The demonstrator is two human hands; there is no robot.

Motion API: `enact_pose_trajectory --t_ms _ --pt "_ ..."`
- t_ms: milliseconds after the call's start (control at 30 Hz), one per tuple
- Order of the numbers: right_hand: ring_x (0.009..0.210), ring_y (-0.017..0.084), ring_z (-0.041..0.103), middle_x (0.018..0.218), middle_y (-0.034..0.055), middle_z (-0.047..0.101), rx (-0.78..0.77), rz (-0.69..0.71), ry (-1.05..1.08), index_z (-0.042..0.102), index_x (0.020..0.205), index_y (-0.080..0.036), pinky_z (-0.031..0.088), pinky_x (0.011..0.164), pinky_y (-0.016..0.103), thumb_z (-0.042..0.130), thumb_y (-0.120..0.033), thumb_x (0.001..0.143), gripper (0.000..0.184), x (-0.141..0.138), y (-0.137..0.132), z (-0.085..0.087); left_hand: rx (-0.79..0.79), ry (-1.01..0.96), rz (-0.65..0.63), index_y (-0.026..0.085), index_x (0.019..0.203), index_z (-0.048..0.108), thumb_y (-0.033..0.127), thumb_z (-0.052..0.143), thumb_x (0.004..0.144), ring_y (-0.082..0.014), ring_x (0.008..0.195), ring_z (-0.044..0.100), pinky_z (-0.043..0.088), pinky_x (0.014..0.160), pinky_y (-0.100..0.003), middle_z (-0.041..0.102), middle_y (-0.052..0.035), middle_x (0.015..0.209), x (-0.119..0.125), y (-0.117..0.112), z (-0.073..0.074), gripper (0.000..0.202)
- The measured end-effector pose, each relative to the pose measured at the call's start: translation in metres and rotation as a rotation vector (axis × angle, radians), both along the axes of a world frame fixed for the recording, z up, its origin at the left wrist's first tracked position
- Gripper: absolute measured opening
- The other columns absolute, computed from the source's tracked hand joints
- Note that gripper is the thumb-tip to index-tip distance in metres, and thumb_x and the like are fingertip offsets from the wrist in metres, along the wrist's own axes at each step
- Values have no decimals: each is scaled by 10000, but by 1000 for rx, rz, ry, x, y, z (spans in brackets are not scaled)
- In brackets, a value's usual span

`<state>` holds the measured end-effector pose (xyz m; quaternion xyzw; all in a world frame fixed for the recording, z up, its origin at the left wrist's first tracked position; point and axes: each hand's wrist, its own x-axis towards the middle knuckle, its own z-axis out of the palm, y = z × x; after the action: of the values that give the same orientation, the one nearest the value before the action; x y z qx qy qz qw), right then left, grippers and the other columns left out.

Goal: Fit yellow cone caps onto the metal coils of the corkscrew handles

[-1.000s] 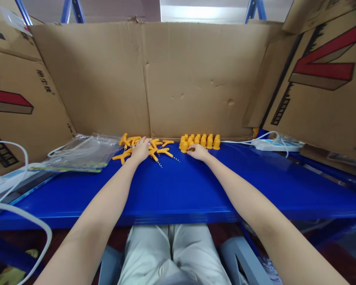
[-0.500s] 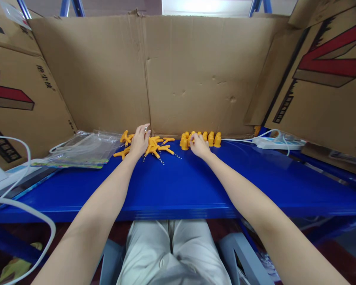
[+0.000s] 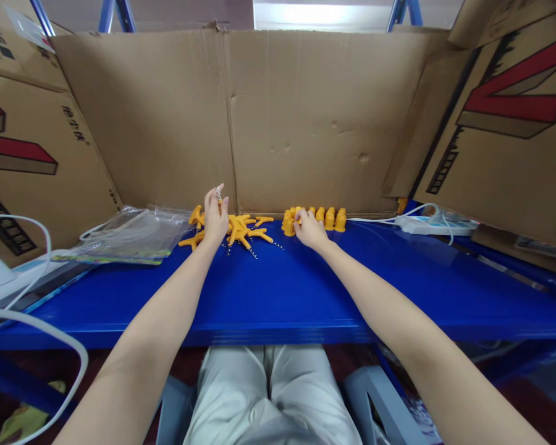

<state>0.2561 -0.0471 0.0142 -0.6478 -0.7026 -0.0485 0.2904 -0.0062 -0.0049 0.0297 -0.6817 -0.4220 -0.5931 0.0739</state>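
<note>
My left hand (image 3: pixel 215 217) is raised over a loose pile of orange Y-shaped plastic pieces (image 3: pixel 241 228) on the blue table (image 3: pixel 278 290). Its fingertips pinch a small metal spring, with part of an orange piece under the palm. Several small springs lie on the table by the pile. My right hand (image 3: pixel 309 228) rests at the left end of a row of upright orange cap-shaped pieces (image 3: pixel 327 217), its fingers curled on one of them. Both groups sit against the cardboard back wall.
Cardboard panels (image 3: pixel 306 117) wall in the back and both sides. A clear plastic bag (image 3: pixel 130 235) lies at the left. A white power strip with cables (image 3: pixel 429 224) sits at the right. White cables (image 3: pixel 32 321) loop at the near left edge.
My left hand has lifted off the pile with a spring pinched in its fingertips. My right hand has moved slightly onto the left end of the cap row.
</note>
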Motion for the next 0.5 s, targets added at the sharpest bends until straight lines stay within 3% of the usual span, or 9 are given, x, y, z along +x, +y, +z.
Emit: enact_pose_trajectory --t_ms 267,367,500 --pt "1074 280 545 1179 119 551 -21 -2 5 474 1072 -198 426 879 426 414 -229 914 172 0 0 1 -103 104 107 270 1291 532 204 397 906 -217 1331 426 354 1126 -420 438 -77 1430 -5 -4 -2 413" --pt "1064 285 552 1179 127 559 -9 2 13 465 1077 -189 427 860 414 418 -235 909 181 -1 -1 1 -106 149 62 250 1273 554 172 375 891 -216 1309 454 379 1110 -411 435 -72 1446 -4 -4 -3 429" --pt "997 286 580 1131 131 591 35 24 44 444 1090 -179 433 803 389 455 -240 879 220 -1 -2 2 -103 230 7 254 1283 554 164 374 877 -232 1345 414 369 1118 -422 326 -46 1537 -1 -5 -5 453"
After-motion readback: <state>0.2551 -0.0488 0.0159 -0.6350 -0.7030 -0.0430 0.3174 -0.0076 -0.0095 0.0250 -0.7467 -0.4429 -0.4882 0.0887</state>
